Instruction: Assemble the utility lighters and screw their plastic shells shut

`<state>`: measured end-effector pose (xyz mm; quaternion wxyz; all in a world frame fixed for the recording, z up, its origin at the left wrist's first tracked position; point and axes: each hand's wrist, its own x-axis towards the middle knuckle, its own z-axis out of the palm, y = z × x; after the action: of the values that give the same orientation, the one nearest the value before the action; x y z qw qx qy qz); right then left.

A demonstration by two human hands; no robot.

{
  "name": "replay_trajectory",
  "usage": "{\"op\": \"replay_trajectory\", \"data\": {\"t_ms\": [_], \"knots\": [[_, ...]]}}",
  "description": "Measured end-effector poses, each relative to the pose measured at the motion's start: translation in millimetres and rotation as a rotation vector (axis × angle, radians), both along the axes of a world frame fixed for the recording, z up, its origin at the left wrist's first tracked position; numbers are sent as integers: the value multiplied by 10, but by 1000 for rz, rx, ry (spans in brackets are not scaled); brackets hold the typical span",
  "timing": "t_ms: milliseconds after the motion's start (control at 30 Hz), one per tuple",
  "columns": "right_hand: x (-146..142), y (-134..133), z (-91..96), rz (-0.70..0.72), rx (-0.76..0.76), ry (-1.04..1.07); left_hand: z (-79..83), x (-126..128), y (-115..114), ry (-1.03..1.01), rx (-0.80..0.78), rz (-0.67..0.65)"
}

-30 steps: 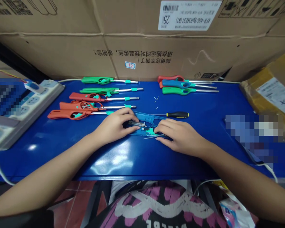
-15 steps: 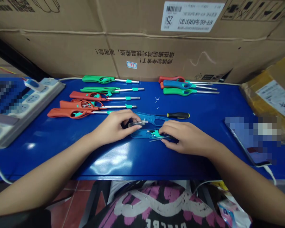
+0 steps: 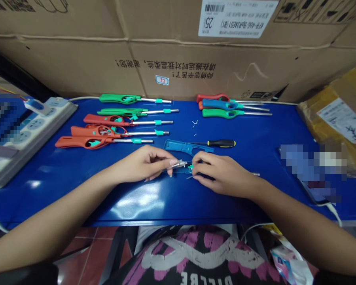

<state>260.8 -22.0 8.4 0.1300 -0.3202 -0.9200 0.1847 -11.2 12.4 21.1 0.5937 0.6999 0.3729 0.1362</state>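
Observation:
Between the thumb and fingers of my left hand (image 3: 148,163) is a small clear fuel tank (image 3: 180,163) with a metal valve end. It is held just above the lower blue lighter shell half (image 3: 182,171). My right hand (image 3: 221,172) is closed over the right part of that shell half, hiding most of it. A bit of the green trigger part (image 3: 190,168) shows by its fingertips. Beyond my right wrist pokes the tip of a metal tube (image 3: 256,174). Another blue shell half (image 3: 178,145) lies behind my hands, next to a black-and-yellow screwdriver (image 3: 224,143).
Several green and red lighters (image 3: 103,141) lie in rows at left. More lighters (image 3: 222,113) lie back right. Small white screws (image 3: 195,122) are near the middle. A power strip (image 3: 32,130) is left, a phone (image 3: 305,178) right, and a cardboard box (image 3: 166,51) behind.
My left hand has moved slightly down and right with the fuel tank, now over the lower shell half. My right hand has shifted a little left. The rear shell half is now uncovered.

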Motion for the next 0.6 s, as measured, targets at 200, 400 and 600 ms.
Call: {"op": "replay_trajectory", "data": {"t_ms": [200,400,600], "knots": [[-28,-4,13,-78,-223,293,60,-18,29,41,-203,-52],[-37,11,4,-106,-221,313,23,-15,23,47,-233,-74],[-39,15,20,-131,-220,309,11,9,16,26,-270,-112]]}}
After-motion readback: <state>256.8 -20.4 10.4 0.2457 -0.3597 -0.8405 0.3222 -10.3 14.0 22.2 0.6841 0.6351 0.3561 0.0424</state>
